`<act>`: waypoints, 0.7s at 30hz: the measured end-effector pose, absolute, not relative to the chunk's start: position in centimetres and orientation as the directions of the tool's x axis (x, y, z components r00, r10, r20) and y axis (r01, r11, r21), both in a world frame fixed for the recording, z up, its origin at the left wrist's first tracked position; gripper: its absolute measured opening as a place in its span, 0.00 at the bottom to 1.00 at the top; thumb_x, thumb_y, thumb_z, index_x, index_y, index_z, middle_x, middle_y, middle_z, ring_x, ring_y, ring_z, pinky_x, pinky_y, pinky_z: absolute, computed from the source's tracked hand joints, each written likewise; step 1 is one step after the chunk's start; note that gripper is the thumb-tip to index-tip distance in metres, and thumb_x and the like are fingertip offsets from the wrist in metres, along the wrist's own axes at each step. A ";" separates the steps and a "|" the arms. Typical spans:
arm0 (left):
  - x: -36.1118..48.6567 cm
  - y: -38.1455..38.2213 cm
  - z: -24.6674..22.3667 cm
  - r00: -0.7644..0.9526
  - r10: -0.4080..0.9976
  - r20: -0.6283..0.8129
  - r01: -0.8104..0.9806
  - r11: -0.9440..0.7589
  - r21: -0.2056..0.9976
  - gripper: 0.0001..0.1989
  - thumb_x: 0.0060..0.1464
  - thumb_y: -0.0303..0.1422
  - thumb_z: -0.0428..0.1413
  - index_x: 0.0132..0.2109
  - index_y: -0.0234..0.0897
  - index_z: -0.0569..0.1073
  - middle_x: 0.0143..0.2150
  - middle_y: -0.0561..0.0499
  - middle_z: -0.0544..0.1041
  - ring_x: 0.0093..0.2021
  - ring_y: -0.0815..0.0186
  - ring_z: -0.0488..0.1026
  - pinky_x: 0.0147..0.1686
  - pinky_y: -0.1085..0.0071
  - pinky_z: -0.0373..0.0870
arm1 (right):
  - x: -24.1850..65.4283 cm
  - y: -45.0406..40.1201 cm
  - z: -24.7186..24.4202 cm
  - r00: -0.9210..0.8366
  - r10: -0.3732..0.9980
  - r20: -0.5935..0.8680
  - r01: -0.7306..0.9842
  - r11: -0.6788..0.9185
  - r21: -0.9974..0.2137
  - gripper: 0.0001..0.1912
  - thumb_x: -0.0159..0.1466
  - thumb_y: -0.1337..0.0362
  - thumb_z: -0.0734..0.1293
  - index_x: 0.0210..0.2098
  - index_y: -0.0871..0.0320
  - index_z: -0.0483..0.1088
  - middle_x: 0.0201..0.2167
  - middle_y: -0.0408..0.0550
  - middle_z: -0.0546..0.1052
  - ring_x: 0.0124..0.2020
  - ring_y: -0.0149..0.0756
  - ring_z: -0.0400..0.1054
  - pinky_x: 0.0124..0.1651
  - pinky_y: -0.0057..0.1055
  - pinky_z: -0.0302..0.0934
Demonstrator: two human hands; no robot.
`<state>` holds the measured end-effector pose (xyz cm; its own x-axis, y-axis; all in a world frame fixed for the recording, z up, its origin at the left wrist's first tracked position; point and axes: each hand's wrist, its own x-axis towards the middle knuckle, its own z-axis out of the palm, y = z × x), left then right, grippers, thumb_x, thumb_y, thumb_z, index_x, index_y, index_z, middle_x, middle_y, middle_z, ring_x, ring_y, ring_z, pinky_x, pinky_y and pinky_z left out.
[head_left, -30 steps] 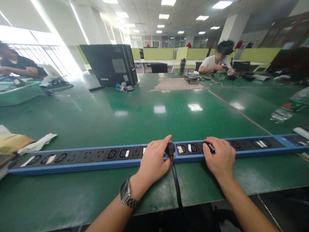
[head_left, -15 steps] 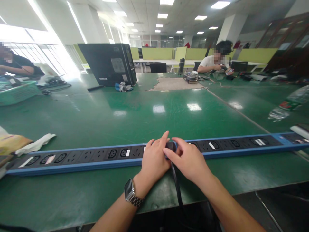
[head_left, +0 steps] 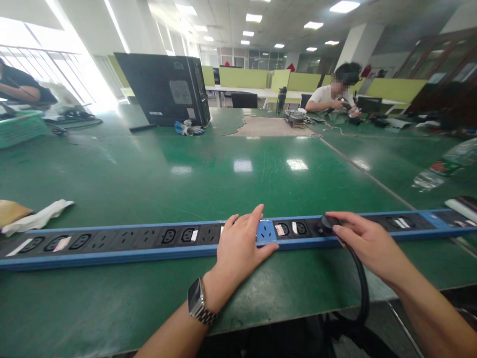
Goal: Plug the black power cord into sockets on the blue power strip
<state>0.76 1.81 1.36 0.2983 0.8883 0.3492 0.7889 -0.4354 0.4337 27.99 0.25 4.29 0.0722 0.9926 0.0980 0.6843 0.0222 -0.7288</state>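
A long blue and black power strip (head_left: 128, 254) with rows of sockets lies across the table in front of me. My left hand (head_left: 240, 238) rests over its middle, fingers spread, thumb out beside a blue socket (head_left: 266, 231). My right hand (head_left: 367, 241) grips a black power plug (head_left: 325, 225) between thumb and fingers, at the strip right of the middle. Whether the plug is seated in a socket I cannot tell. From it a thick black cord (head_left: 363, 283) curves down past the table's front edge.
A black computer case (head_left: 169, 92) stands at the back left, with gloves (head_left: 189, 128) beside it. A plastic bottle (head_left: 443, 166) lies on the right. The green table (head_left: 208, 179) has a torn patch. One person (head_left: 328, 97) sits across; another is far left.
My right hand has moved right along the strip with the plug, away from my left hand. The blue socket is uncovered. My left hand stays on the strip.
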 end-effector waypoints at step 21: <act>0.7 1.8 1.2 0.324 0.869 0.374 0.805 -0.461 0.374 0.38 0.49 0.42 0.64 0.63 0.41 0.60 0.54 0.43 0.76 0.54 0.54 0.73 0.59 0.49 0.62 | 33.4 -0.3 9.9 0.294 0.916 0.273 0.834 -0.106 -0.542 0.33 0.46 0.35 0.67 0.42 0.51 0.73 0.23 0.50 0.76 0.21 0.40 0.69 0.25 0.35 0.56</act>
<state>0.70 1.84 1.19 0.3243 0.8689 0.3739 0.8048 -0.4612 0.3736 33.37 -0.25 9.85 0.2941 0.9160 0.2729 0.8335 -0.1061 -0.5422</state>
